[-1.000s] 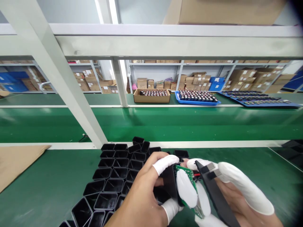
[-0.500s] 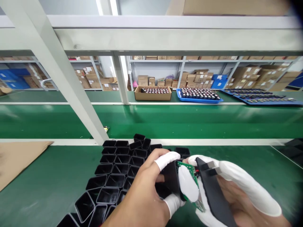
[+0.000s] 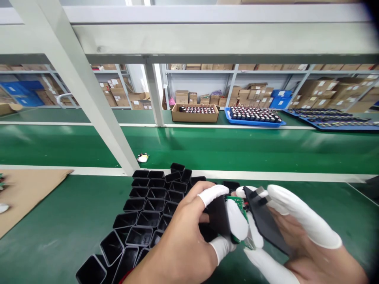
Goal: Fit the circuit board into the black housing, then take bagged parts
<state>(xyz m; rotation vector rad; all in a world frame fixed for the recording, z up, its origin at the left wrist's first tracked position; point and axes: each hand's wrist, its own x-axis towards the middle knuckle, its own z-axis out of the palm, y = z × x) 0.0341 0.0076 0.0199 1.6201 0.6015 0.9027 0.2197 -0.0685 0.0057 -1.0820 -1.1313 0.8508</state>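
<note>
Left hand (image 3: 189, 244) low in the head view, white finger covers on thumb and fingertips; its grip is closed around a black casing (image 3: 218, 215), thumb on top, fingers curled beneath; a green circuit board (image 3: 238, 209) sits just right of that grip, pressed against the casing's open side and partly hidden by a covered finger; a short bit of red wire shows at the board's far edge, too small to trace.

Right hand (image 3: 296, 240) just right of the left grip, also in white finger covers; its grip is closed on a flat black cover (image 3: 263, 221), tilted, thumb lying along the top, a small grey metal tab at its upper end; the cover's near edge meets the board, contact itself hidden by fingers.

Left of and beyond the left grip, a cluster of empty black housings (image 3: 142, 221) stands open-side-up on the green counter (image 3: 59, 225); brown cardboard sheet (image 3: 26, 197) far left; a small part (image 3: 143, 157) lies on the green belt beyond; farther back, a cardboard box (image 3: 195, 113) and a blue tray (image 3: 254, 116) of parts.
</note>
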